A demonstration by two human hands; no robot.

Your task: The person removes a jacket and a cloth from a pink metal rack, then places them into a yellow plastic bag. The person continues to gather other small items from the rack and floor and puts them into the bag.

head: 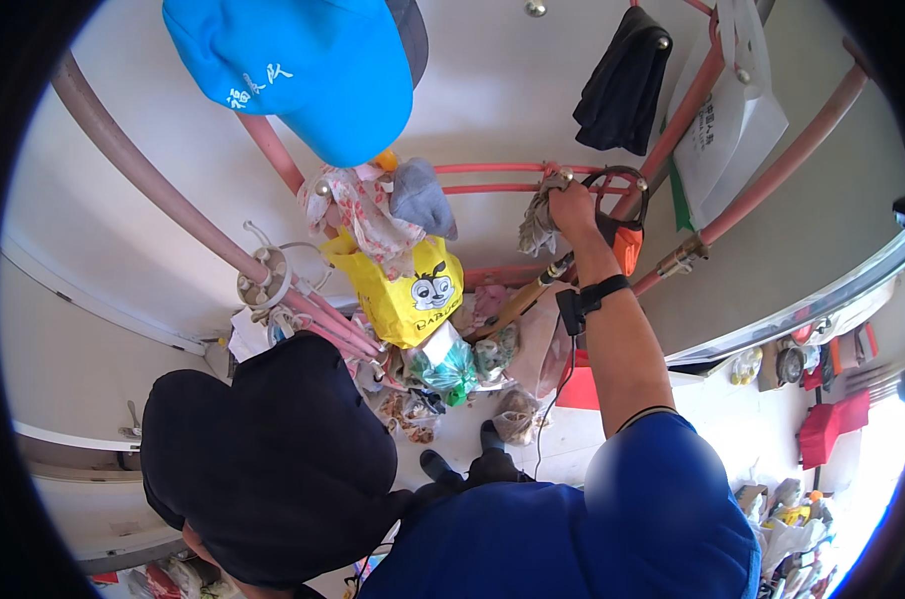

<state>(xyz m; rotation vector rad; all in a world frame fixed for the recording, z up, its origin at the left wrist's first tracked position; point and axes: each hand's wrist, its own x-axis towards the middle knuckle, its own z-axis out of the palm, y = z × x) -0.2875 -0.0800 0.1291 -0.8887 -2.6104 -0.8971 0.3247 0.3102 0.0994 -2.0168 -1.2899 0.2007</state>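
Observation:
My right hand (572, 208) is raised to the pink metal rack, its fingers closed around a crumpled grey cloth (538, 224) beside a round metal knob. Just right of it hangs a dark bag with an orange panel (627, 248). A black strap with a small device (572, 311) circles my right wrist. At the lower left, a black fabric garment (272, 457) covers most of my left arm. Only some bare skin (200, 544) shows below the garment, and my left fingers are hidden.
A blue cap (310, 71), a floral cloth (355, 213), a grey knit item (422, 196) and a yellow bag (403, 292) hang on the rack. Folded black cloth (623, 82) and a white bag (729, 127) hang at right. Filled plastic bags (518, 415) lie by my feet.

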